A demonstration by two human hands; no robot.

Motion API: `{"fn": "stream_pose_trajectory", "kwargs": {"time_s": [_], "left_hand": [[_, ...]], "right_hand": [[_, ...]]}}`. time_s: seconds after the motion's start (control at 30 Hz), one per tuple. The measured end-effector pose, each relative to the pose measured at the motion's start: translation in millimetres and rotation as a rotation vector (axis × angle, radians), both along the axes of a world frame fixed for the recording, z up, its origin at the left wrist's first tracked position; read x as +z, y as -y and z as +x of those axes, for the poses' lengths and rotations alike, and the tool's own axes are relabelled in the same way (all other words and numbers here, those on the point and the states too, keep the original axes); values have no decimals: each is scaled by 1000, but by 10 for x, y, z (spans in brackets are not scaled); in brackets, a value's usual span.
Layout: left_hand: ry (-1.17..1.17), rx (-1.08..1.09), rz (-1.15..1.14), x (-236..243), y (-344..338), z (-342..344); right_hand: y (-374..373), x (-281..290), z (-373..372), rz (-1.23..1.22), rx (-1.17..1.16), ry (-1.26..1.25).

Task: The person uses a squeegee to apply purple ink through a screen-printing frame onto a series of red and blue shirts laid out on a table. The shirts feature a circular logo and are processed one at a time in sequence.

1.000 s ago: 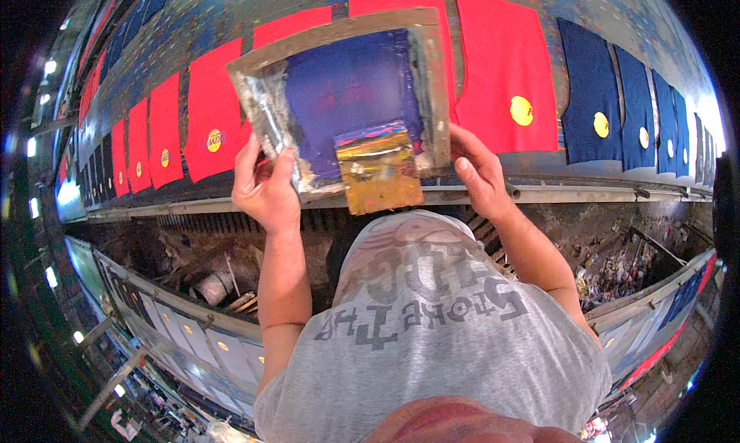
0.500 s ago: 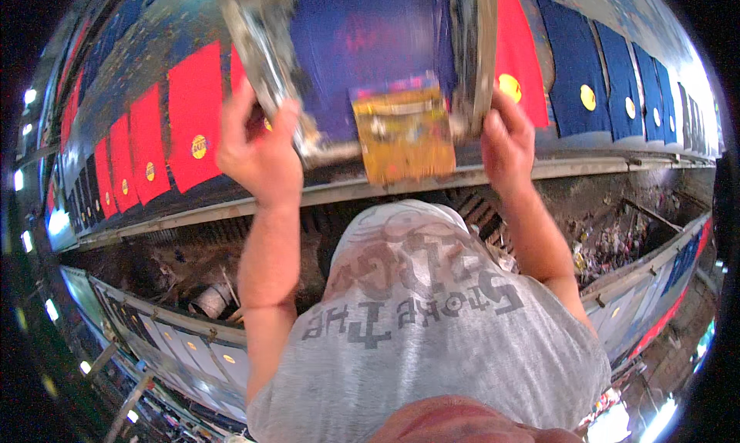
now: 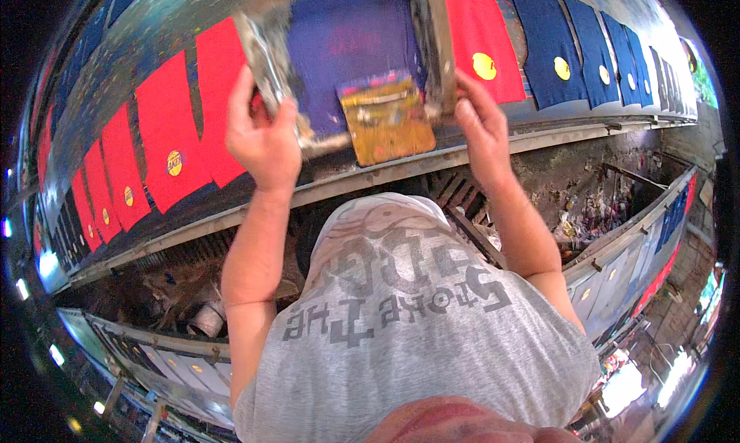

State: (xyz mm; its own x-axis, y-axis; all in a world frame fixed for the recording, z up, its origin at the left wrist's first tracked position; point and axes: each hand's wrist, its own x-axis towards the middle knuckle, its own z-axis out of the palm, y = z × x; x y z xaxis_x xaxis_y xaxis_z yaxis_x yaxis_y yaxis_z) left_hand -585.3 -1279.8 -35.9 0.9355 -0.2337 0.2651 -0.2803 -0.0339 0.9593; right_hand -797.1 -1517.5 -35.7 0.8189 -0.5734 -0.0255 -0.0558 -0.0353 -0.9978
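Between my hands is a screen-printing frame (image 3: 266, 65) with a blue-purple mesh (image 3: 339, 46), held above the long table. A squeegee (image 3: 391, 131) with a yellow-brown, stained handle board leans on the frame's near edge. My left hand (image 3: 266, 146) is closed on the frame's left side, thumb at the near corner. On the right side, my right hand (image 3: 486, 127) grips near the near corner, its fingertips partly hidden behind the rail. Red fabric pieces (image 3: 166, 127) with round yellow prints lie to the left. One more red piece (image 3: 482, 38) is just right of the frame.
Navy fabric pieces (image 3: 543, 46) with round prints continue along the table to the right. The table's near rail (image 3: 370, 169) runs in front of me. Beneath, the gap holds a pale bucket (image 3: 206, 318) and scraps (image 3: 590, 215). A second table (image 3: 185, 350) stands behind me.
The view has shifted, and the table's contents sit further left in it. More of the red piece beside my left hand now shows. Both hands keep their hold on the frame.
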Motion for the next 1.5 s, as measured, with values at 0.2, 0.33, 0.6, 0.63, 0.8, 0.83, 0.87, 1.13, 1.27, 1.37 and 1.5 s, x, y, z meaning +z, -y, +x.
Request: {"fn": "stream_pose_trajectory", "kwargs": {"time_s": [0.2,0.33,0.6,0.63,0.8,0.83,0.87,1.13,1.27,1.37,1.5], "left_hand": [[-233,-71,-73,-772,-119,-365],[-220,-70,-84,-907,-103,-365],[-357,-24,-72,-901,-23,-337],[-372,-25,-79,-905,-25,-330],[-406,-23,-84,-924,-23,-337],[-413,-18,-81,-927,-18,-343],[-411,-15,-78,-925,-14,-347],[-414,-21,-54,-931,8,-324],[-427,-32,-35,-928,-3,-316],[-433,-29,-29,-941,-10,-315],[-445,-13,-48,-994,-10,-298]], "right_hand": [[-187,-465,-384,75,-2,-164],[-145,-558,-430,-21,-5,-201],[-59,-649,-430,-105,20,-225],[-51,-659,-431,-108,21,-221],[-20,-655,-458,-128,31,-246],[-17,-649,-461,-119,26,-235],[-15,-640,-462,-107,23,-218],[36,-609,-462,-96,54,-256],[47,-587,-445,-65,61,-268],[33,-503,-398,69,42,-248],[-76,-277,-337,-697,90,-143]]}}
